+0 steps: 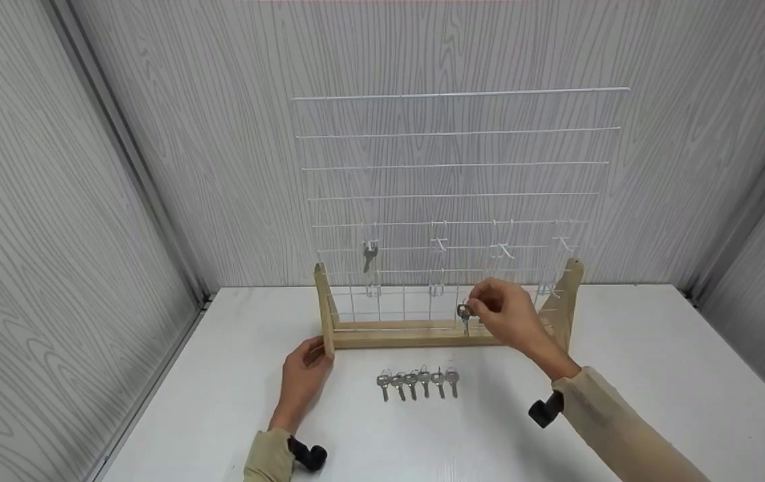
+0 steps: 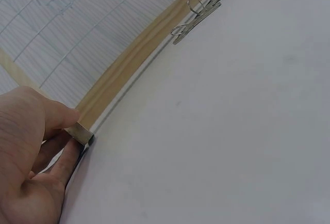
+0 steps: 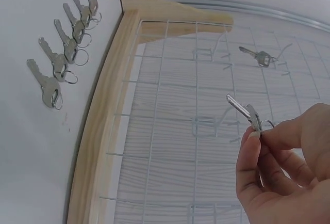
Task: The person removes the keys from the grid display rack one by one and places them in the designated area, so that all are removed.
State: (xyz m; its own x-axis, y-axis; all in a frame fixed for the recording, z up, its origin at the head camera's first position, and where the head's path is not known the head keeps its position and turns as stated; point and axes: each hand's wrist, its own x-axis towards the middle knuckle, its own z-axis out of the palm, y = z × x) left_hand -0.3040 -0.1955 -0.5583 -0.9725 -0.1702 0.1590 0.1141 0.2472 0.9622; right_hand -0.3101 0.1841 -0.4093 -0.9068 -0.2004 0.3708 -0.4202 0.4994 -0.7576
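My right hand [image 1: 506, 314] pinches a silver key [image 3: 252, 116] between thumb and fingertips, its small ring [image 3: 266, 125] beside the thumb. It is held in front of the lower part of a white wire grid rack [image 1: 462, 94]. My left hand [image 1: 303, 378] grips the left wooden end [image 2: 79, 131] of the rack's base, thumb on one side and fingers on the other. Another key [image 1: 370, 253] hangs from a hook at the upper left of the grid. Several ringed keys [image 1: 411, 379] lie in a row on the white table before the base.
More white hooks stick out from the grid, such as an upper-row hook [image 1: 504, 251] and a lower-row hook [image 1: 436, 290]. A wooden side support [image 1: 563, 301] stands at the right. Grey wood-patterned walls [image 1: 154, 100] enclose the white table [image 1: 221, 388].
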